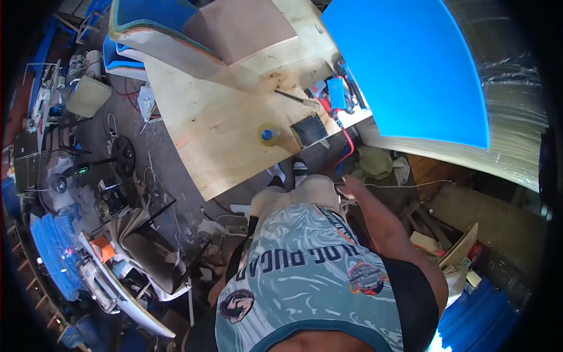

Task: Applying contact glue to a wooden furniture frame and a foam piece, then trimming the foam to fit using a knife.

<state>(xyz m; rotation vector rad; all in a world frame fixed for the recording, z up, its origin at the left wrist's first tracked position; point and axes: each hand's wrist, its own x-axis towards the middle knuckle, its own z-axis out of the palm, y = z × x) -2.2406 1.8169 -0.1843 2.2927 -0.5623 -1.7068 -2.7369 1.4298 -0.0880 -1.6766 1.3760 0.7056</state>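
My right hand [350,186] is down at the right side of my beige shorts [314,190], close to the hip. Its fingers are small and partly hidden, so whether they grip anything does not show. My left hand is out of sight; only part of that arm appears beside my shirt. Ahead of me, near the table's front edge, stands a bottle with a blue cap [267,135] and yellowish contents. A dark square piece [309,130] lies to its right. Beyond them rests a thin brush-like tool [296,98].
Tools and a small blue box [336,94] crowd the wooden table's [217,146] right side, with a red hose [352,144] hanging off. Foam-padded pieces [246,29] stand at the back. A large blue sheet [410,70] lies right. Clutter and a fan [123,155] fill the left floor.
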